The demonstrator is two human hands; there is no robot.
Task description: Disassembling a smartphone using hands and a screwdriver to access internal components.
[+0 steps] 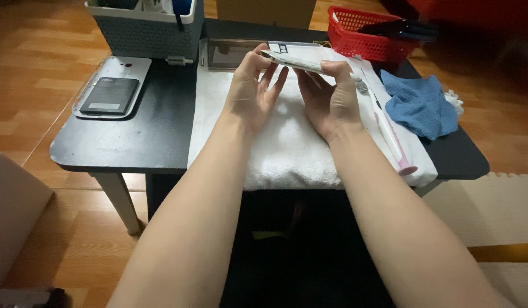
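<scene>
Head view: black table point(138, 137) on wood floor, its middle covered by a white towel point(287, 142). Grey perforated basket point(152, 31) at the far left edge; red plastic basket point(364, 34) at far right, a dark flat item lying in it. Flat tray with a dark rectangular device point(110, 96) on the table's left side, well apart from the towel. Blue cloth point(421, 102) crumpled at the right, just beside the towel's edge. Pink-handled toothbrush point(384, 128) lies lengthwise along the towel's right side, bristle end towards the far edge. A clear, tray-like item sits beyond the towel, partly hidden behind the hands. Both hands raised over the towel's far half, palms facing each other. Left hand point(254, 91) with fingers loosely spread, fingertips touching the left end of a thin flat grey-white slab point(292, 61), likely a small device seen edge-on. Right hand point(331, 97) curled, thumb and fingertips pinching the slab's right end. Slab is held level in the air between the two hands, above the towel, not touching it.
</scene>
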